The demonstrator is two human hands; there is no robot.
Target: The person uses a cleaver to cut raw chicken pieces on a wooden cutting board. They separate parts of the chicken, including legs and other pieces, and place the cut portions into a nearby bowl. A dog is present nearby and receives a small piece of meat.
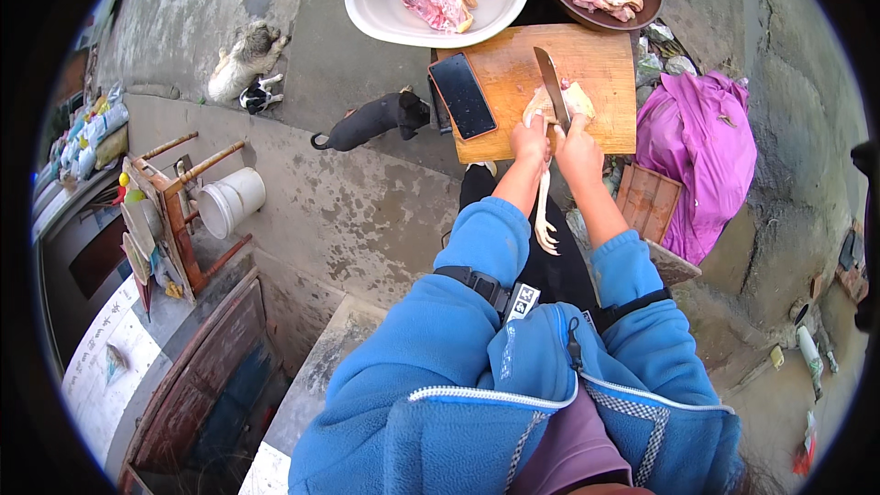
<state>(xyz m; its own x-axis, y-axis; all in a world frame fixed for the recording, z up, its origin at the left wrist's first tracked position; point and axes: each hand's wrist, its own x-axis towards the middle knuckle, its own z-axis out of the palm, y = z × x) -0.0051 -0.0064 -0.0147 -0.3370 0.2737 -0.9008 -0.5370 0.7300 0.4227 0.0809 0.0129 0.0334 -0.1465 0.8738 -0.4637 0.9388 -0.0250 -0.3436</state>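
Note:
A wooden cutting board (513, 48) lies ahead of me with a raw chicken leg on it. My left hand (530, 141) is closed around the chicken leg (543, 206), whose pale foot hangs past the board's near edge. In my right hand (579, 152) is a kitchen knife (552, 81), its blade pointing away from me over the meat. The knife handle is hidden by the fingers. Both hands are close together at the near edge of the board. A dark-screened phone (463, 95) rests on the board's left side.
Beyond the board stand a white basin (367, 11) of raw meat and a brown bowl (653, 14) of cut pieces. A black dog (371, 121) is left of the board; another animal (246, 62) lies farther off. Purple cloth (701, 151) bunches at the right. An overturned stool (174, 220) is left.

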